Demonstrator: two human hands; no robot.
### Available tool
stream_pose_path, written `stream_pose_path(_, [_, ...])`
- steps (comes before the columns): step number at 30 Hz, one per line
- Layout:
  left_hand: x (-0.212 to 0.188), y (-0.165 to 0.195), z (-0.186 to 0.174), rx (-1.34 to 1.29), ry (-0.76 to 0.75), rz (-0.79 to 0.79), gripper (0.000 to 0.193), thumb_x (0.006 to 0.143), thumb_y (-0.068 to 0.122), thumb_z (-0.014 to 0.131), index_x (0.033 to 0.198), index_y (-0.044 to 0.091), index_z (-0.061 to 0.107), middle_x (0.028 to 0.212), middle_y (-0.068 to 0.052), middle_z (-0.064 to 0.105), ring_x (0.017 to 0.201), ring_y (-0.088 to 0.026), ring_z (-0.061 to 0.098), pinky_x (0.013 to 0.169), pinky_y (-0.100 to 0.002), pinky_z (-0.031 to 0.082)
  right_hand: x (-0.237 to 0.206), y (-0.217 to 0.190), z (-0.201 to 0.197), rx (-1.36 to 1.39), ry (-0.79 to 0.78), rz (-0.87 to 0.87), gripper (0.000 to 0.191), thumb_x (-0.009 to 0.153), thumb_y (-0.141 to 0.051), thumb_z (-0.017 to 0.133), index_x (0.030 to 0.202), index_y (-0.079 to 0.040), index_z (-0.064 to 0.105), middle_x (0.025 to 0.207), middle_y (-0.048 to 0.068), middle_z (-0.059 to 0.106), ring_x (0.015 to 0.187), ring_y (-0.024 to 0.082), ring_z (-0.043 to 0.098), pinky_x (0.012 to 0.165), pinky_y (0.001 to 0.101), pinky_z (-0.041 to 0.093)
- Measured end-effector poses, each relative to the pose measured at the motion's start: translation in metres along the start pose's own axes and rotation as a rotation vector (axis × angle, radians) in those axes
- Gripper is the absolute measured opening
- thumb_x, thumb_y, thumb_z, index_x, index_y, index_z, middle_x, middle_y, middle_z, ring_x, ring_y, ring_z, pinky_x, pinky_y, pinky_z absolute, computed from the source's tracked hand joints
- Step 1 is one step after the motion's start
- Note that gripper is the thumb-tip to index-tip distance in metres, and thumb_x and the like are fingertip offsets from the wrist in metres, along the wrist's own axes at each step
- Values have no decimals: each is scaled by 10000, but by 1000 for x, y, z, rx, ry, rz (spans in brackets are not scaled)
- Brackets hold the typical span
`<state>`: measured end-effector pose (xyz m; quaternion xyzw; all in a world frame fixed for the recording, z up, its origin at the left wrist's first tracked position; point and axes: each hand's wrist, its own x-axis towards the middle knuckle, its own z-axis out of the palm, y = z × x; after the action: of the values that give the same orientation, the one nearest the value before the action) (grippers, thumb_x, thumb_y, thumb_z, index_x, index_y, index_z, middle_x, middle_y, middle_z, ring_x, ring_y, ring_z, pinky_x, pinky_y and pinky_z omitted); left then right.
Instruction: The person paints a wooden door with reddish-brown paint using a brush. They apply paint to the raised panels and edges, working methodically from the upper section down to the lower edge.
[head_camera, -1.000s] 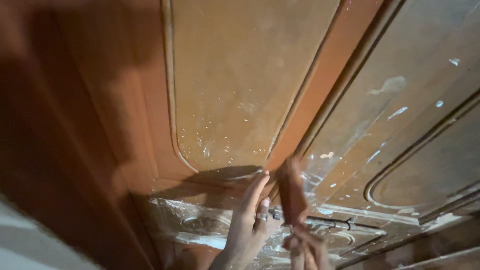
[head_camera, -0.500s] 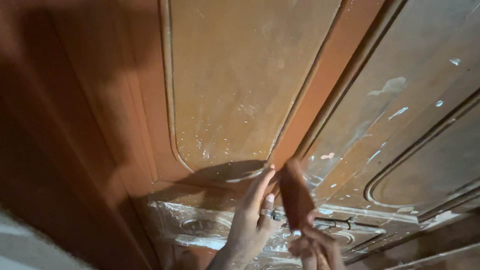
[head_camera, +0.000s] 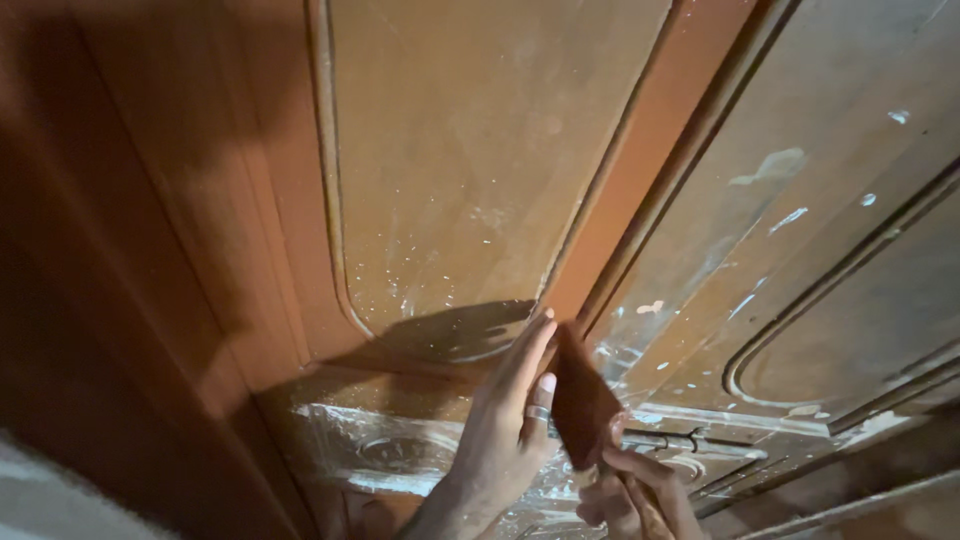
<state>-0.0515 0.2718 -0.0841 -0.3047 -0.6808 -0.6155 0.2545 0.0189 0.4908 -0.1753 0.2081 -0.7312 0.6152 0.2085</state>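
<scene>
The sandpaper sheet (head_camera: 583, 405), a reddish-brown piece folded to a point, stands on edge at the bottom of our view, just under the centre stile (head_camera: 620, 200) of a pair of wooden doors. We hold it between both hands. Our left hand (head_camera: 505, 430) lies flat along its left face with the fingers stretched up and a ring (head_camera: 538, 412) on one of them, so that hand is spread wide and pressing, not gripping. Our right hand (head_camera: 630, 495) is closed narrowly on the sheet's lower edge, pinching it from below.

By our reading, we are shaping or re-folding the abrasive, with rubbing the next step to come: the sheet's tip sits near the wood, but we cannot tell if it touches. The next move seems to call for a firm crease, then a flat, steady press along the moulding groove (head_camera: 335, 220), following its curve rather than cutting across it.

The sheet looks stiff, matte and evenly coloured, with one sharp upper corner. Behind it, the left door panel (head_camera: 470, 150) is dull and dusty with pale flecks, and the right door panel (head_camera: 800, 200) carries white smears. A slim metal latch (head_camera: 690, 440) runs just right of the sheet, and glossy plastic wrap (head_camera: 370, 440) covers the lower carving.
</scene>
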Motion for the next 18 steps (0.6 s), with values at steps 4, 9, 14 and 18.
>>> stream_pose_path(4, [5,1,-4,-14,10,76,481,1070,40,495,1535,-27,392,1592,-261,479,1489,-415,484,1210,-449,421,37,-29,-7,-763,225,-729,275,925,8,680,1166,112,599,1200,238,692,1119,248,722,976,341,586])
stream_pose_path(9, [10,6,-2,-17,-5,60,502,1048,34,519,1535,-24,406,1586,-267,478,1483,-419,479,1211,-452,421,35,-55,26,-826,554,-236,128,1053,-50,596,1119,38,662,989,121,740,886,175,767,833,340,640])
stream_pose_path(14, [14,12,-7,-29,-16,38,507,1050,18,506,1542,-19,386,1580,-272,468,1489,-414,473,1201,-453,424,37,-66,24,-542,416,-162,148,1028,-84,581,1106,8,666,949,140,728,857,193,742,811,307,627])
stream_pose_path(18, [21,18,-7,-7,-4,124,510,1069,16,493,1564,-14,374,1601,-272,463,1503,-419,463,1251,-463,393,61,-88,11,-1024,418,-891,141,1033,-89,591,1079,24,660,943,172,736,844,197,737,801,287,610])
